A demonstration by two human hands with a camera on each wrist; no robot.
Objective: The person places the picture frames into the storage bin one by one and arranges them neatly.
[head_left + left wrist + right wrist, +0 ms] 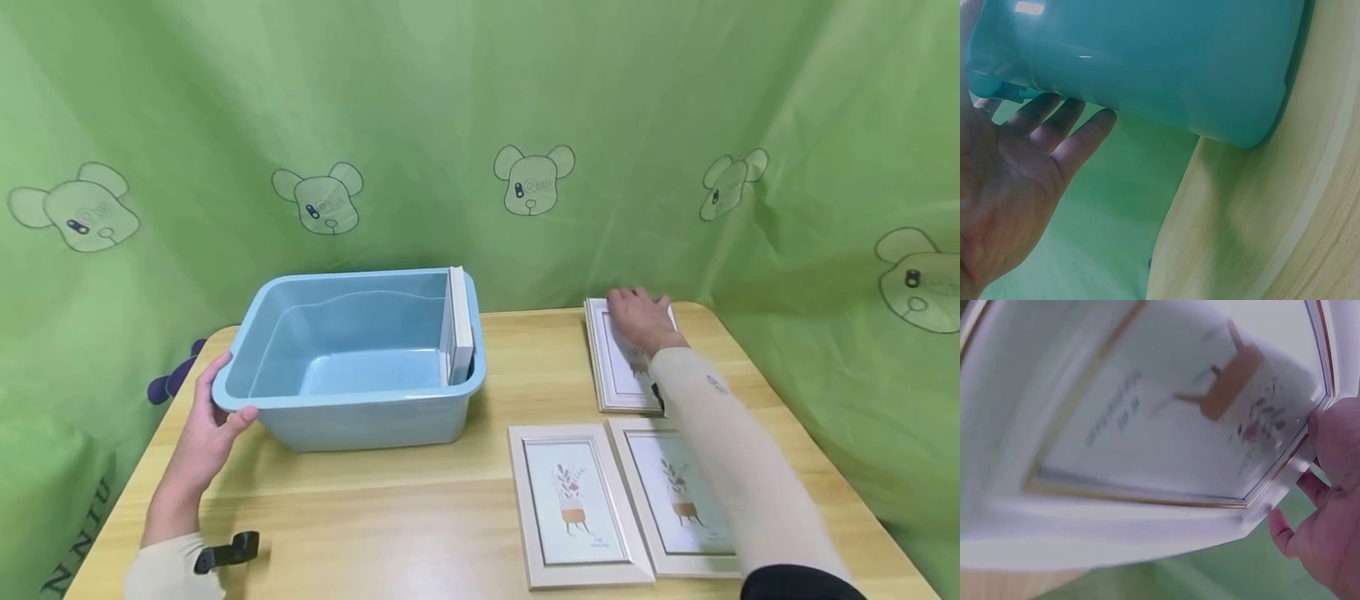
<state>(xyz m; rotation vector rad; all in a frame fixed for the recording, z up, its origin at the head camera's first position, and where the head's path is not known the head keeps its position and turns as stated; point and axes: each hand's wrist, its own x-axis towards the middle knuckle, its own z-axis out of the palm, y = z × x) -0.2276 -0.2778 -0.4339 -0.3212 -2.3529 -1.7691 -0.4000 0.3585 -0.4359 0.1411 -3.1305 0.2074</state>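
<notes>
A light blue plastic basin (367,421) stands on the left half of the table. At its near left corner my left hand (206,433) grips the rim, thumb on the front and fingers along the outer side. Several fingers (1088,137) show against the basin wall in the left wrist view. On the right, my right hand (643,321) holds the far edge of the top picture frame (618,367) on a small stack. The right wrist view shows this white frame (1147,531) with its plant picture, the hand (1335,506) at its edge.
Inside the basin, white frames (455,333) stand upright against the right wall. Two more picture frames (573,508) (678,500) lie face up near the front right, the second partly under my right forearm. A green curtain (420,108) hangs behind the wooden table (382,525).
</notes>
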